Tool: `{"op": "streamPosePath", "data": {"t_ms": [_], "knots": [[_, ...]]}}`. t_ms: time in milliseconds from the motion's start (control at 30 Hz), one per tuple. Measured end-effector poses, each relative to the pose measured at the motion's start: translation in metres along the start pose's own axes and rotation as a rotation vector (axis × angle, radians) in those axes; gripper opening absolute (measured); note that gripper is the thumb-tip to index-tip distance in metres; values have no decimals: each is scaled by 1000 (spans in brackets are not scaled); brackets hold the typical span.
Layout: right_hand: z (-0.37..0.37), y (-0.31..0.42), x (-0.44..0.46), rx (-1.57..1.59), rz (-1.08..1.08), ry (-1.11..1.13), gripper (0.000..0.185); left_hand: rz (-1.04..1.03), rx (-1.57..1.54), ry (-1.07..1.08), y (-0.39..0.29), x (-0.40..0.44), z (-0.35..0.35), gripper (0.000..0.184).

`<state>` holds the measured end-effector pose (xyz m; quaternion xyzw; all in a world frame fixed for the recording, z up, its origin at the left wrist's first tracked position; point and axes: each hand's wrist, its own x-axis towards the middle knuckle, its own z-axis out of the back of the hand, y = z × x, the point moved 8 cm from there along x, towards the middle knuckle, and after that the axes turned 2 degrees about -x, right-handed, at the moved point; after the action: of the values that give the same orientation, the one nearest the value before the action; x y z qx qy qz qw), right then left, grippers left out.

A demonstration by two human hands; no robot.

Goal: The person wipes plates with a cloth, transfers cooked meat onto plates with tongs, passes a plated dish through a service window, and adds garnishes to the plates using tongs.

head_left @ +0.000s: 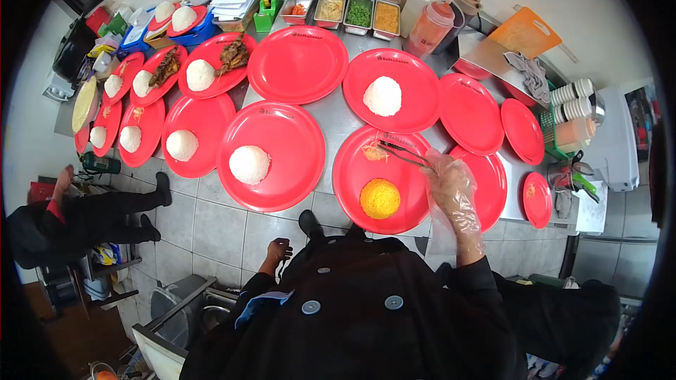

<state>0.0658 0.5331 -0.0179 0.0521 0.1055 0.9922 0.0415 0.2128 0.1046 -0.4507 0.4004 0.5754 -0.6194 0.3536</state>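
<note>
My right hand (451, 186), in a clear plastic glove, is closed on dark tongs (407, 154). The tips of the tongs are at a small heap of pale shreds (376, 153) on a red plate (346, 179). A yellow rice mound (380, 198) sits on the same plate, nearer to me. My left hand (280, 248) hangs below the counter's front edge, bare, with its fingers curled; whether anything is in it is too small to tell. To the left is another red plate (299, 151) with a white rice mound (249, 165).
More red plates (299, 63) cover the steel counter, several with rice, some with browned meat (234, 55). Behind stand metal topping trays (359, 13), sauce bottles (431, 28) and an orange board (524, 32). Stacked cups (572, 100) are at right. Another person (91, 200) stands at left.
</note>
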Motion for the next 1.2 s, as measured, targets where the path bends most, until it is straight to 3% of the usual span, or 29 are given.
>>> {"op": "streamPosePath", "data": {"t_ms": [167, 500, 567, 600, 667, 733, 867, 933, 1100, 1200], "knots": [[52, 24, -9, 6, -14, -178, 27, -7, 6, -3, -1, -2, 2, 26], [24, -3, -8, 67, 35, -123, 27, 3, -2, 12, -3, 5, 1, 26], [17, -15, 7, 321, -124, 111, 27, 4, 5, 0, -3, 6, 2, 28], [19, -15, 19, 321, -114, 107, 27, 14, -12, 3, -2, 6, 1, 28], [40, -5, 53, 401, 40, -110, 28, 20, -2, -11, -1, 4, 1, 29], [62, 21, 102, 403, 1, -93, 25, 27, -35, 0, 9, 9, 4, 29], [61, 73, 219, -88, 112, -208, 29, 37, -102, -11, 15, 10, 7, 28], [45, 95, 272, -149, 166, -278, 31, 29, -150, -23, 12, 2, 8, 26], [-10, 125, 362, -144, 73, 52, 37, 49, -256, -74, 27, -3, 16, 28], [-38, 117, 392, -105, -6, 4, 35, 108, -278, -101, 41, -7, 18, 28]]}}
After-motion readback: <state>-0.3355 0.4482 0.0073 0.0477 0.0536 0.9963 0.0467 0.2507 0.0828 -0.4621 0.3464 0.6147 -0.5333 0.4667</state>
